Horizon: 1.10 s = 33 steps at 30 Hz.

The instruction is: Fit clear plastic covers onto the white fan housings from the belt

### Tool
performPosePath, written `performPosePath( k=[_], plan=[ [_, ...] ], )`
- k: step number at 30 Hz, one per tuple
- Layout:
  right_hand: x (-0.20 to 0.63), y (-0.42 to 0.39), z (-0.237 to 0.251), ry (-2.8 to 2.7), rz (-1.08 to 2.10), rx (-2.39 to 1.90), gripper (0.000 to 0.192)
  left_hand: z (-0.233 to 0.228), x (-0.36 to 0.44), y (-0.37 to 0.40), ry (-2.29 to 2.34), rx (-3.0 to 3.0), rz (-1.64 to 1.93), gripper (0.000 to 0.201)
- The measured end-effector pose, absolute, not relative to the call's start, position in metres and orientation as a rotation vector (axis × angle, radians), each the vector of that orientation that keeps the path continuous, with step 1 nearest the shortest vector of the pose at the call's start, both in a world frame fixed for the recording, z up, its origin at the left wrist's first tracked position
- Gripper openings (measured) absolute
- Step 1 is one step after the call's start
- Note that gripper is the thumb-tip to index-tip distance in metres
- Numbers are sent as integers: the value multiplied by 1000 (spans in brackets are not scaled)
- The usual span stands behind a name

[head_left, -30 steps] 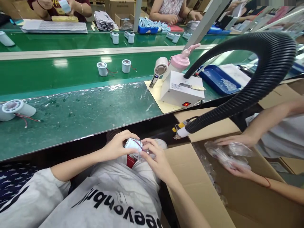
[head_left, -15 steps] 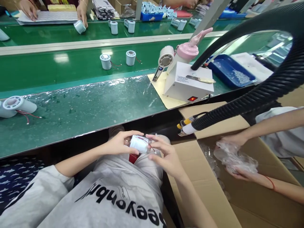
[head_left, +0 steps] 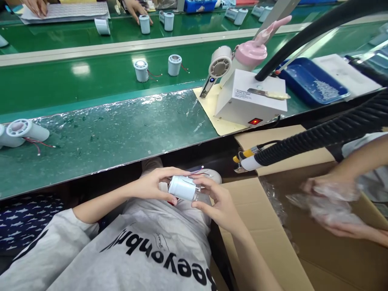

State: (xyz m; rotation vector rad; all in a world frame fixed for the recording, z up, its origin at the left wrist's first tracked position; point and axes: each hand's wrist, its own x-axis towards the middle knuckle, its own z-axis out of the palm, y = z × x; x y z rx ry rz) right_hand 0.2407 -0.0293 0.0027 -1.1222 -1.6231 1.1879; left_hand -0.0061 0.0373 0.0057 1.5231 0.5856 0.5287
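A small white cylinder part (head_left: 182,188) with thin red wires lies on its side between both my hands, above my lap and below the bench edge. My left hand (head_left: 153,185) grips its left end. My right hand (head_left: 216,200) holds its right end, where a bit of clear plastic shows. On the green bench at the far left lie two similar white cylinders (head_left: 22,131) with red wires.
Two more cylinders (head_left: 141,70) stand on the green conveyor. A white box machine (head_left: 253,99) with a black corrugated hose (head_left: 327,131) sits at the right, beside a blue tray (head_left: 312,83). A co-worker's hands (head_left: 330,202) hold clear bags over an open cardboard box (head_left: 263,226).
The cylinder has turned in my hands and sits a little further right and lower. The view has tilted down. The co-worker's hands have shifted right over the box.
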Motion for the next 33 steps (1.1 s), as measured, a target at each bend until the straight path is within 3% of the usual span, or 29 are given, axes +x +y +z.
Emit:
performPosePath(
  k=[18,33],
  plan=[
    [231,-30,2,-1119,1665,-1163,49,10,-11,33,505,1695,559,74],
    [212,-30,-1,-615,2110,-1112,74,4,-12,31,423,1709,651,74]
  ],
)
